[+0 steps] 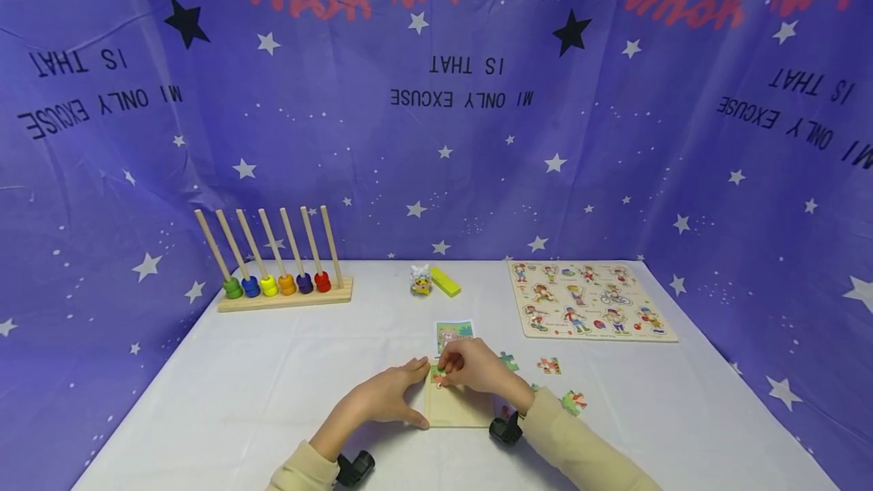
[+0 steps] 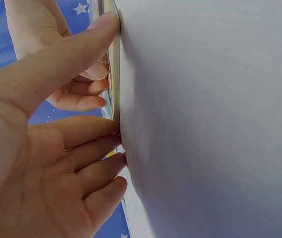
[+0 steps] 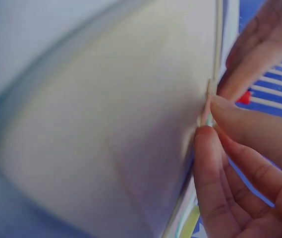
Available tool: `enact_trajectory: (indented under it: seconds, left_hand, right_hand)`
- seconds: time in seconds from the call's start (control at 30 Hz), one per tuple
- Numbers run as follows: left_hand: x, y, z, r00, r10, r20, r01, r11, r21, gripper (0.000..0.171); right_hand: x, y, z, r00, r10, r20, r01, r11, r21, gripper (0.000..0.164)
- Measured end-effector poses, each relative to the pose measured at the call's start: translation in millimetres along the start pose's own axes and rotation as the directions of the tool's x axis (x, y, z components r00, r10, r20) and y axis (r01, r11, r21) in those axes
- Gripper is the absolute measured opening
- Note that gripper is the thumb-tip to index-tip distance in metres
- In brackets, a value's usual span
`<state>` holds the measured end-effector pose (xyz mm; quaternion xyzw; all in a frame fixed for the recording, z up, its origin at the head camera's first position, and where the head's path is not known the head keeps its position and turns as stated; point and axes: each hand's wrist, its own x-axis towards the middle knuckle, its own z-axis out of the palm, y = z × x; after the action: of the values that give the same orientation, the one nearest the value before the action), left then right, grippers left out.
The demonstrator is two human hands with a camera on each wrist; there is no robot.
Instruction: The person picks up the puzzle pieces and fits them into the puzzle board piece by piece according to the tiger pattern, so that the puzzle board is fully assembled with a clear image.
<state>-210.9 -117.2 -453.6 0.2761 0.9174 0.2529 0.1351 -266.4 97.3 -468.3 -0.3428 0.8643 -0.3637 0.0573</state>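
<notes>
A wooden puzzle board (image 1: 461, 406) lies on the table in front of the person. At its left edge rests the left hand (image 1: 390, 394), thumb near the lower corner and fairly straight fingers (image 2: 88, 136) by the upper one. The right hand (image 1: 480, 367) is over the board's upper part and pinches a jigsaw piece (image 3: 206, 106) between thumb and fingers; a reddish-green bit of puzzle (image 1: 437, 377) shows beside those fingertips. Just behind the board is a picture card (image 1: 454, 331), partly covered by the right hand. Loose jigsaw pieces (image 1: 574, 401) lie to the right, some hidden by the right arm.
A wooden bead stand (image 1: 286, 301) with upright rods and coloured beads is at the back left. A small toy figure (image 1: 420, 279) and a yellow-green block (image 1: 445, 282) sit at the back middle. A large picture puzzle board (image 1: 590, 301) lies back right. Patterned cloth surrounds the table.
</notes>
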Motion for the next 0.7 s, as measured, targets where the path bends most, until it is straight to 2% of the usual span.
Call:
enact_trajectory:
  seconds: [0.2,0.5,0.7]
  left_hand:
    - [0.2,-0.5,-0.3,1.000,0.006,0.005,-0.006,1.000,0.002,0.092]
    - [1.6,0.9,-0.3,1.000,-0.003,0.010,0.003,1.000,0.011,0.093]
    - [1.2,1.6,0.3,1.000,-0.004,0.011,0.004,1.000,0.006,0.094]
  right_hand:
    - [-9,3,-11,1.000,-0.013,0.006,0.013,1.000,0.011,0.015]
    - [-29,11,-38,0.999,-0.004,-0.047,0.004,1.000,0.003,0.011]
    - [-44,13,-51,0.998,-0.005,-0.066,0.004,1.000,-0.010,0.013]
